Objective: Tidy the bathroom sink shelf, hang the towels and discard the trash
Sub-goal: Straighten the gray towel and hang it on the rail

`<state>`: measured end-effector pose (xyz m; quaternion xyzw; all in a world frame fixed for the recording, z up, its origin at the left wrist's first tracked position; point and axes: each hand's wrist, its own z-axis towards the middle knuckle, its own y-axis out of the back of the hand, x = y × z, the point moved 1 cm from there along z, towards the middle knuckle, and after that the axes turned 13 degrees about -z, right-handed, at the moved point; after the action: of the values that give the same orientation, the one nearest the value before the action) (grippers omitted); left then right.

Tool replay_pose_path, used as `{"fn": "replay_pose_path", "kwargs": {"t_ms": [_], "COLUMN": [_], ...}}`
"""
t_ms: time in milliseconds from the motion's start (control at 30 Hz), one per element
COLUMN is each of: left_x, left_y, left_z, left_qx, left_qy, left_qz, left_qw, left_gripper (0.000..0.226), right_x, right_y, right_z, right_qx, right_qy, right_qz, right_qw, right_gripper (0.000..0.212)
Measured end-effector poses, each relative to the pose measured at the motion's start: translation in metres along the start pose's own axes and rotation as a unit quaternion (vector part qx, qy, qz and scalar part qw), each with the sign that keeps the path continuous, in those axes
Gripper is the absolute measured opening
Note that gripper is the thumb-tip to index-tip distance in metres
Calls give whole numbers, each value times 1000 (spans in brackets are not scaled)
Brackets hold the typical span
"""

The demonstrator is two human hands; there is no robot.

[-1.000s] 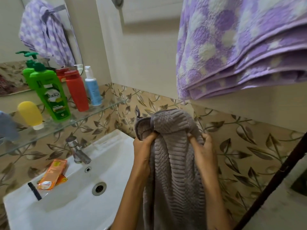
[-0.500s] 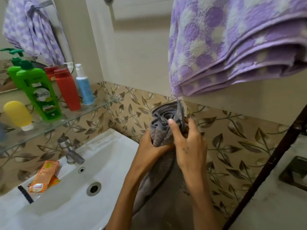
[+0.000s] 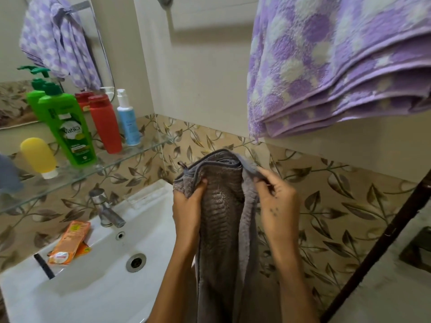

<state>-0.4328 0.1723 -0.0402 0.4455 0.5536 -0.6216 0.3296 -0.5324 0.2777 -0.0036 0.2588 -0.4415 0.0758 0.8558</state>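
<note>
A person holds a grey ribbed towel (image 3: 224,217) upright in front of them, between the white sink (image 3: 98,287) and the leaf-patterned tiled wall (image 3: 338,206). The left hand (image 3: 189,213) has a closed grip bunched on the towel's upper left edge; the right hand (image 3: 277,206) pinches the upper right edge between thumb and fingers. The towel's top is folded over in a rounded hump, and its length hangs straight down between the forearms, out of view at the bottom.

Judging what could go wrong: the right-hand pinch catches only a thin edge, so the heavy cloth could slip free and fall toward the sink or floor. Lifted unevenly, the doubled folds could bunch and hang lopsided. A raised towel might also brush the purple and white checked towel (image 3: 338,66) already hanging just above and drag it off.

The grey towel looks thick, with raised ribbing on one face and a smoother face beside it, plus a small loop at its top left corner.

To the left, a glass shelf (image 3: 130,155) carries a green Vatika bottle (image 3: 67,129), a red bottle (image 3: 105,122), a blue bottle (image 3: 128,117) and a yellow bottle (image 3: 39,157). An orange box (image 3: 70,243) lies on the sink rim near the tap (image 3: 107,210).
</note>
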Motion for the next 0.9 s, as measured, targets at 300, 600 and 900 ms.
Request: {"fn": "replay_pose_path", "kwargs": {"t_ms": [300,600,900], "left_x": [1,-1,5], "left_y": [-19,-16,-8], "left_z": [-15,-14,-6], "left_qx": [109,170,147], "left_qy": [8,-28,-2], "left_qz": [35,44,27], "left_qw": [993,984,989], "left_gripper": [51,10,18], "right_x": [9,2,-21], "right_y": [-26,-19,-12], "right_z": [-14,-10,-9], "right_qx": [30,49,65], "right_qy": [56,41,-50], "right_qz": [-121,-131,52], "right_qw": [991,989,995], "right_gripper": [30,21,18]}}
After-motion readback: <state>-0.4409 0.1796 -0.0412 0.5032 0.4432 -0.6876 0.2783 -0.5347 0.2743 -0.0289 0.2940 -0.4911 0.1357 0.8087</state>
